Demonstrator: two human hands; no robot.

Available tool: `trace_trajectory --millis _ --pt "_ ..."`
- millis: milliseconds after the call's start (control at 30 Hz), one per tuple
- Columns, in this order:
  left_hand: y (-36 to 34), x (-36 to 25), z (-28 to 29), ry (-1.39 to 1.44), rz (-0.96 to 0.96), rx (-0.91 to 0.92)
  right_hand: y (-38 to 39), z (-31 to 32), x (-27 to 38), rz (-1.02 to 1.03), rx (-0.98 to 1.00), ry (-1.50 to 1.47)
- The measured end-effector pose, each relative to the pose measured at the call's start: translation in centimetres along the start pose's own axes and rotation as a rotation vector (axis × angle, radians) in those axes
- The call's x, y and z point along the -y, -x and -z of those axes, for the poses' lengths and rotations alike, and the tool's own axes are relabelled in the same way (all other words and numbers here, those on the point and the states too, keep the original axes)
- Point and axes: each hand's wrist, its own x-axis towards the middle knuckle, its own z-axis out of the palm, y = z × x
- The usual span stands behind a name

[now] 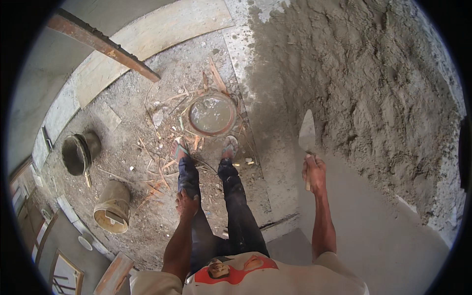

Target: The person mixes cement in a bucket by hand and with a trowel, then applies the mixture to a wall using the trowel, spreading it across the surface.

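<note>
My right hand [314, 174] grips the wooden handle of a pointing trowel [308, 129], its grey blade held out over the mortared surface. Rough, wet mortar [354, 78] covers the upper right, and a smoother grey band [359, 211] lies below it. My left hand [188, 201] rests on my left trouser leg [190, 179], fingers slightly apart and curved, holding nothing visible. Just beyond my sandalled feet is a round basin [212, 115] of murky grey water.
Two mortar-stained buckets [73, 153] [110, 206] sit on the rubble-strewn ground [147, 108] at left, among wood scraps. A long timber piece [105, 46] juts in at upper left over a pale board strip [162, 19]. A wooden frame [73, 273] shows at lower left.
</note>
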Motion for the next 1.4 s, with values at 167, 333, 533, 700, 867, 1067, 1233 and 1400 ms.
trace_trajectory --millis 167,333,533,700,867,1067,1233,1400 --pt "-4.0 -1.0 -0.2 -0.054 -0.098 -0.036 -15.6 -16.9 -16.4 0.603 0.111 0.967" --pt "-5.0 1.8 -1.1 -0.003 -0.065 -0.126 -23.1 -29.1 -15.6 0.397 0.154 1.24" --pt "-6.0 3.5 -1.6 0.031 -0.082 -0.148 -28.1 -37.1 -19.0 0.494 0.293 1.308" --pt "-6.7 4.1 -2.3 0.028 -0.088 -0.161 -28.9 -41.4 -20.9 0.453 0.282 0.901" --pt "-6.9 4.2 -2.0 0.013 -0.077 -0.171 -26.8 -41.6 -22.6 0.431 0.319 0.748" --pt "-6.6 3.7 -2.1 -0.004 -0.11 -0.19 -27.6 -44.1 -21.3 0.421 0.322 0.627" --pt "-6.5 3.2 -2.6 -0.015 -0.099 -0.187 -27.9 -42.5 -24.4 0.409 0.325 0.408" --pt "-5.8 2.7 -2.8 -0.035 -0.137 -0.229 -25.8 -39.7 -24.1 0.638 0.227 0.707"
